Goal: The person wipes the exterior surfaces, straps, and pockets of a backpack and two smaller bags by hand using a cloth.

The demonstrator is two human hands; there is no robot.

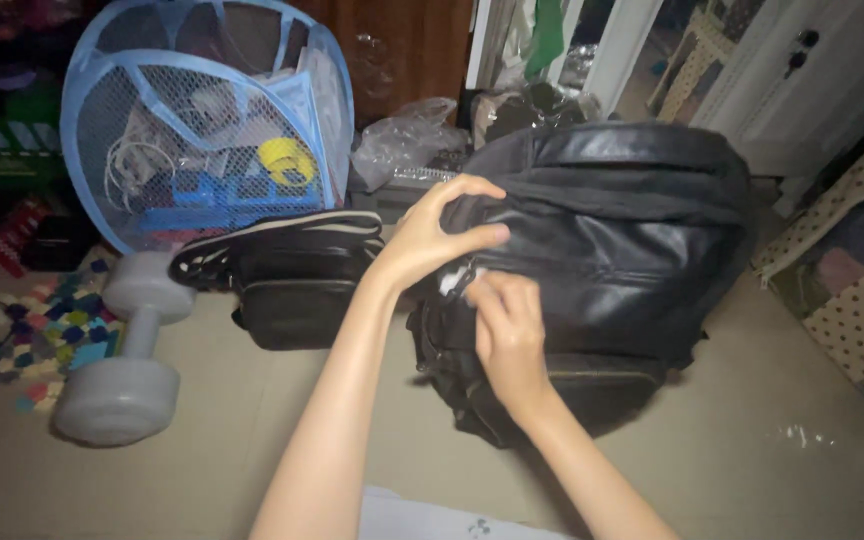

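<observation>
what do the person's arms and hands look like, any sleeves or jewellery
Both forearms are bare as far as the view reaches, with no sleeves showing. The left hand and right hand wear no gloves, and no rings, watch or bracelet can be seen on the fingers or wrists. The arms are slim and the fingers long. Dim light makes the nails too hard to judge.

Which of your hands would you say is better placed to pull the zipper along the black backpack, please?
Probably the right hand: its fingertips are pinched at the small pale zipper spot on the black backpack. The left hand grips the bag's fabric just above, so it looks better suited to bracing.
</observation>
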